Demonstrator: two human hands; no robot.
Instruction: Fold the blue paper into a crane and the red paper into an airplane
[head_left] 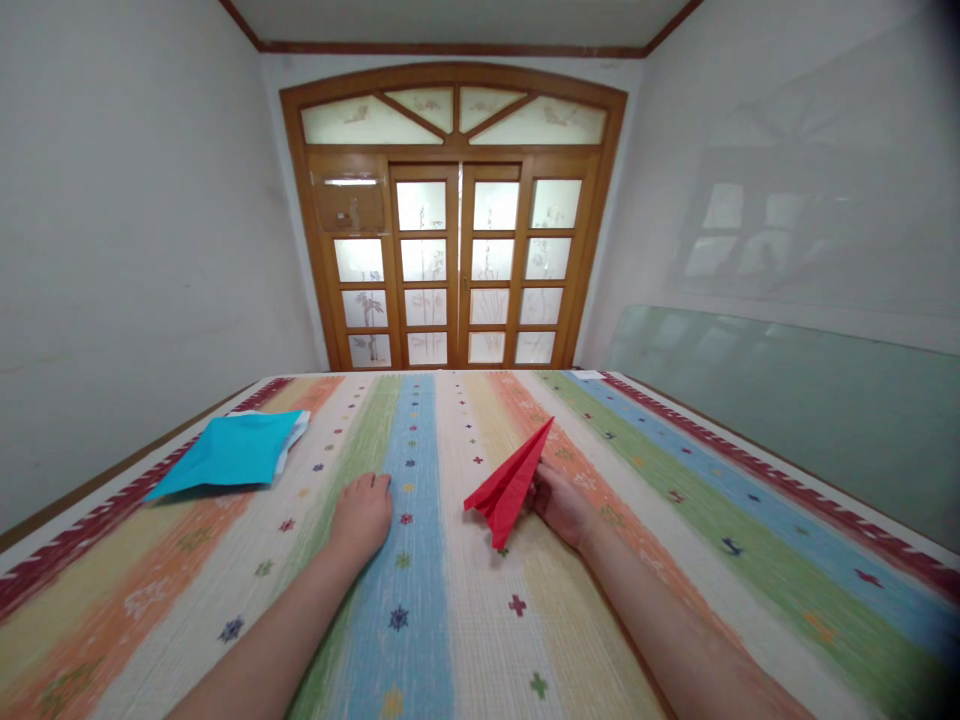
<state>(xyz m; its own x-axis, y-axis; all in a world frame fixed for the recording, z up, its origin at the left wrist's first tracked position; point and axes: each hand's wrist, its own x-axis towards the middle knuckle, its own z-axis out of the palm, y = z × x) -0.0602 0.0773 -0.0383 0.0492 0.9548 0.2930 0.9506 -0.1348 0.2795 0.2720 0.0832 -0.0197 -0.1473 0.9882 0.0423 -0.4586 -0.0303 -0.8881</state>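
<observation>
Your right hand [559,505] grips a red paper plane [510,488], fingers pinched on its underside fold, so the plane stands just above the striped mat [675,560] with its nose pointing up and away from you toward the door and its tail hanging close to the weave. The plane sits a little right of the middle of the mat, over the pale and orange stripes. Your left hand [364,512] is released, lying palm down and flat on the mat at the edge of the blue stripe, holding nothing, near the plane's tail but apart from it. Further to your left, well apart from both hands, a sheet of blue paper [232,452] lies near the mat's dark red border, with a bit of white paper [296,440] showing under its far edge. Nothing lies between your hands and the plane. Small star and cross motifs dot the stripes around your forearms. Beyond the mat's far end stands a wooden double door [454,265] with frosted glass panes and an arched fanlight. A pane of greenish glass [787,400] leans along the wall to your right. You can read no writing, brand or label anywhere in this view.
</observation>
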